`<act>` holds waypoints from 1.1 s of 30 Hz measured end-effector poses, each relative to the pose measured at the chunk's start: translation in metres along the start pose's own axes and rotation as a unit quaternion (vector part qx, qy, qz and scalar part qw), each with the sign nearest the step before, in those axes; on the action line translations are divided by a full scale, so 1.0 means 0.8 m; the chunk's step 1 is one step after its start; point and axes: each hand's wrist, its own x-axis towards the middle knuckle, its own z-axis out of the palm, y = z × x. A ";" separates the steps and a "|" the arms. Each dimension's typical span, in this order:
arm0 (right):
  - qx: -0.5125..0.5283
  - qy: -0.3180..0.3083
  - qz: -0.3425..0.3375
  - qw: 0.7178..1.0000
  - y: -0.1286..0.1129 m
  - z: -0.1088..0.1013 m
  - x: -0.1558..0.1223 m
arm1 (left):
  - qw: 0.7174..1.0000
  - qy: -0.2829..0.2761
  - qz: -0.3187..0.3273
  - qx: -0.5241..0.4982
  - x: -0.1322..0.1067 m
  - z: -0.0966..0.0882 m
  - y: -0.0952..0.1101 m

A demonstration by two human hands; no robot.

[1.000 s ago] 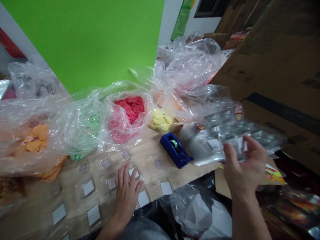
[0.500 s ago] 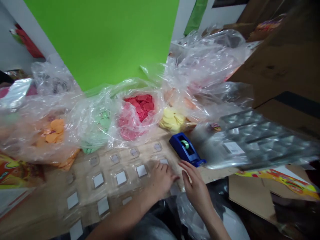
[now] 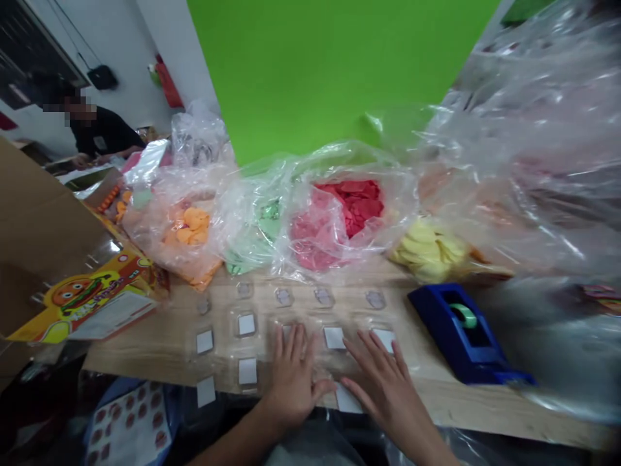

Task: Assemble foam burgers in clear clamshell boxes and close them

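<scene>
A clear plastic sheet of moulded pockets lies along the table's front edge, with white square pieces in several pockets. My left hand rests palm down over it, fingers outstretched, covering part of one pocket. To its right, my right hand is spread flat above a white square at the right end. Another white square shows between my two thumbs. The hands are apart and hold nothing that I can see. Right of them stands a blue tape dispenser with a light green roll.
Behind are plastic bags of orange pieces, green pieces, red pieces and yellow pieces. A printed carton stands at left. A tray sits below the table edge. Another person sits far left.
My view has turned left, bringing the carton, tray and other person into sight. Both hands now lie flatter over the sheet, their fingers spread; earlier they were more curled near the dispenser.
</scene>
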 end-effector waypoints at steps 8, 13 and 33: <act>-0.001 0.033 -0.016 0.999 0.015 0.015 0.000 | 0.999 0.008 0.007 -0.030 0.015 -0.009 0.013; 0.050 0.036 -0.024 0.998 -0.020 0.016 0.014 | 0.993 0.104 -0.025 0.043 -0.011 -0.003 -0.008; -0.158 0.176 0.421 0.876 0.160 -0.175 -0.025 | 0.968 0.244 0.056 0.027 -0.021 -0.031 -0.077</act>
